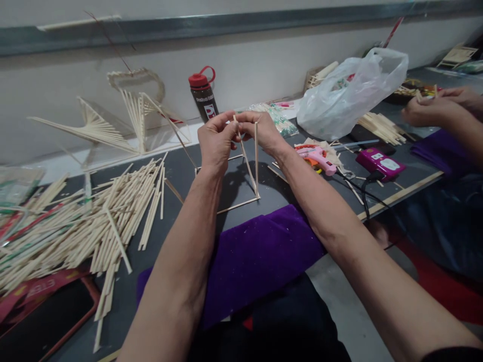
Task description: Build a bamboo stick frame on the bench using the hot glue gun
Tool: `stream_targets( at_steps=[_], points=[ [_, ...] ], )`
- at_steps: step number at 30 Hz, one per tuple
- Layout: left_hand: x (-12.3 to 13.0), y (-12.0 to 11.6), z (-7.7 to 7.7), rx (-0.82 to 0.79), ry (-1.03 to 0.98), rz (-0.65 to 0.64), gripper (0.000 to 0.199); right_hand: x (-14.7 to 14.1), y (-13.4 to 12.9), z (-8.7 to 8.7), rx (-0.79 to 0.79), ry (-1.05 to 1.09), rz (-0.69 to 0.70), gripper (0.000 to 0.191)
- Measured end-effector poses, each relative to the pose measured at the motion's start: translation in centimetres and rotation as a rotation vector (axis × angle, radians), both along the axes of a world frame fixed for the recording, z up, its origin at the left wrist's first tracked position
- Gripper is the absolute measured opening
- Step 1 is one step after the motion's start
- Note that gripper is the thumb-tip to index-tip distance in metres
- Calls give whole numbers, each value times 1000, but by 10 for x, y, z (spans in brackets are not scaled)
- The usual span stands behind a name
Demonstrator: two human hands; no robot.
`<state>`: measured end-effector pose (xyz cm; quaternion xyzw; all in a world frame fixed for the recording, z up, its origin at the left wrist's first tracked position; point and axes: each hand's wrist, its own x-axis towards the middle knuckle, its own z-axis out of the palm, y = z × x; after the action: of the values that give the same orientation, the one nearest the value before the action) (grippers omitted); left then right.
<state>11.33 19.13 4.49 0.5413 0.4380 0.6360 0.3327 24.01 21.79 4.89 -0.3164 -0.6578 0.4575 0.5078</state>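
Both of my hands meet above a square frame of thin wooden sticks point(239, 205) lying on the dark table. My left hand point(217, 140) has its fingers pinched on the top of a slanting stick point(247, 163). From the other side, my right hand point(262, 129) pinches at the same stick top. An upright stick point(256, 158) rises from the frame's near right corner, just beside the slanting stick's lower end. More sticks lean up at the frame's left side, partly behind my left forearm. The fingertips partly cover each other.
A large pile of sticks point(101, 226) and a phone point(49, 322) lie left. A bottle point(204, 98) and stick models point(139, 120) stand behind. Rightward are a pink glue gun point(320, 160), power socket point(381, 163), plastic bag point(339, 100) and another person's hands point(430, 108). Purple cloth point(264, 256) lies in front.
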Motion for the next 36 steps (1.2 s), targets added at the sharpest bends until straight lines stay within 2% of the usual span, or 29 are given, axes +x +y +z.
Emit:
stream_targets(
  at_steps=[5, 23, 28, 32, 36],
  points=[
    [0, -2, 1, 2, 11, -9, 28, 0, 0, 0, 12, 18, 36, 9],
    [-2, 0, 0, -1, -13, -19, 29, -1, -3, 1, -36, 1, -13, 7],
    [-2, 1, -1, -3, -11, -22, 25, 0, 5, 1, 9, -108, -72, 16],
    [-2, 3, -2, -8, -48, -27, 24, 32, 3, 13, 165, -318, -275, 20],
    [-1, 4, -2, 4, -86, -47, 23, 93, -29, 22, 227, -665, -462, 22]
  ],
)
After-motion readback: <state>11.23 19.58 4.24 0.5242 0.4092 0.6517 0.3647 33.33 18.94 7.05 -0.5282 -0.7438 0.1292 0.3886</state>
